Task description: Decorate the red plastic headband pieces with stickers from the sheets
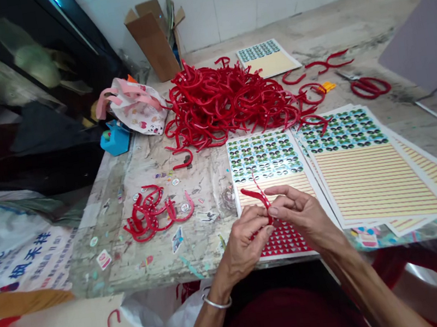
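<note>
My left hand is closed on a red curved plastic piece, held above the table's front edge. My right hand pinches at the same piece, its thumb and forefinger by a thin red-and-white strip that runs up along it. Whether the strip is stuck to the piece I cannot tell. Beneath both hands lies a sticker sheet with green-and-blue pictures, yellow lined rows and red triangles. A small group of red curved pieces rests to the left. Behind it rises a large heap of similar pieces.
More sticker sheets overlap on the right, and another sheet lies at the back. Red-handled scissors are at back right. A cardboard box, a patterned bag and a blue tape dispenser stand at back left.
</note>
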`<state>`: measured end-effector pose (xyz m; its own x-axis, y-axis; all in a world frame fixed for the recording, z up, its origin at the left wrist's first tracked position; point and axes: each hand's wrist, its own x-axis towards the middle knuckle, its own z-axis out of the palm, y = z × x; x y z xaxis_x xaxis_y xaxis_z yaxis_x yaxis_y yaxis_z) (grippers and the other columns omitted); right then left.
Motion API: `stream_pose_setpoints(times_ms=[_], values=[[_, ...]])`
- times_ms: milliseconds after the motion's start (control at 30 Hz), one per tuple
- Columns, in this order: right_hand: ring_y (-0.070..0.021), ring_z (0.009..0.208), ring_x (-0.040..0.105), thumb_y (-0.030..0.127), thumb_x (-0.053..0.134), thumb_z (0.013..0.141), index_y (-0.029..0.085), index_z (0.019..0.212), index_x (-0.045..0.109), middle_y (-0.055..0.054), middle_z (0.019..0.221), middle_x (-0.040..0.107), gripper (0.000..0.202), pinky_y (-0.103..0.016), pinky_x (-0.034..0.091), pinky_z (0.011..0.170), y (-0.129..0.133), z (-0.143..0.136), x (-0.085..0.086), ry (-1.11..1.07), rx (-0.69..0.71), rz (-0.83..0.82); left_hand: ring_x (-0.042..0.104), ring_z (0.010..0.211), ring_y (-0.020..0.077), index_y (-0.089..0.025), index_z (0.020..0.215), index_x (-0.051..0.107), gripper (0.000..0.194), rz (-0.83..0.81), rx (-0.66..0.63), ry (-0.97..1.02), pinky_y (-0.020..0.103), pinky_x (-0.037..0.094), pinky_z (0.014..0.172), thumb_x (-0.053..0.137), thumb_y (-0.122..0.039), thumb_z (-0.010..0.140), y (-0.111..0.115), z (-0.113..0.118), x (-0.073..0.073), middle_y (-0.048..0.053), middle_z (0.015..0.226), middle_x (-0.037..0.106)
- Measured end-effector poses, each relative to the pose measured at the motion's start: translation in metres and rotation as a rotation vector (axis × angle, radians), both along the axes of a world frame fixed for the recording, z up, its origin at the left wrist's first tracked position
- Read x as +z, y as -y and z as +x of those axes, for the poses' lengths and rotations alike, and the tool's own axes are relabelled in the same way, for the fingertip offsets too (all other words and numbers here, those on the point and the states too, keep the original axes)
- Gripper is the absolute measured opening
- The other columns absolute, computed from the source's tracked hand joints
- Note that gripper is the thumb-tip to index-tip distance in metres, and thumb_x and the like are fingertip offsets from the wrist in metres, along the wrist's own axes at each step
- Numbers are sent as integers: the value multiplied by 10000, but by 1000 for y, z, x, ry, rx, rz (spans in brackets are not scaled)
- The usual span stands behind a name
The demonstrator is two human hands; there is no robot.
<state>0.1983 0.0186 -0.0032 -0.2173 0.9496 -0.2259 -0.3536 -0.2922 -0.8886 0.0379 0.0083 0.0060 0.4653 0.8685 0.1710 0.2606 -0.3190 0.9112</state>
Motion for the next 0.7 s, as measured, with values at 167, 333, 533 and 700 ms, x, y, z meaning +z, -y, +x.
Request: stream_pose_setpoints(times_ms=[167,333,533,700], values=[[-141,726,636,270,739,696,213,1045,577,6,726,700,389,-280,477,762,8,-9,0,266,-154,99,508,990,209,-160,909,633,180,40,272,-133,383,350,933,465,-130,853,7,11,3,88,1016,602],[-159,748,643,289,708,726,219,1030,601,-15,780,712,330,-314,483,793,13,-20,-4,341,-239,132,530,635,124,-143,1074,573,259,-394,354,163,241,434,625,422,-262,901,14,26,4,34,804,629],[-129,756,614,275,750,675,222,980,655,-5,826,679,324,-248,492,712,5,-14,-12,144,-194,37,558,848,164,-152,1114,575,291,-338,287,165,266,423,810,408,-278,912,15,26,-2,63,986,636],[-144,847,617,257,761,656,226,1043,636,-29,929,686,408,-271,489,780,0,-8,-8,34,-113,-12,543,815,162,-153,1080,589,282,-279,235,84,270,413,790,383,-264,923,15,21,-4,64,957,632]])
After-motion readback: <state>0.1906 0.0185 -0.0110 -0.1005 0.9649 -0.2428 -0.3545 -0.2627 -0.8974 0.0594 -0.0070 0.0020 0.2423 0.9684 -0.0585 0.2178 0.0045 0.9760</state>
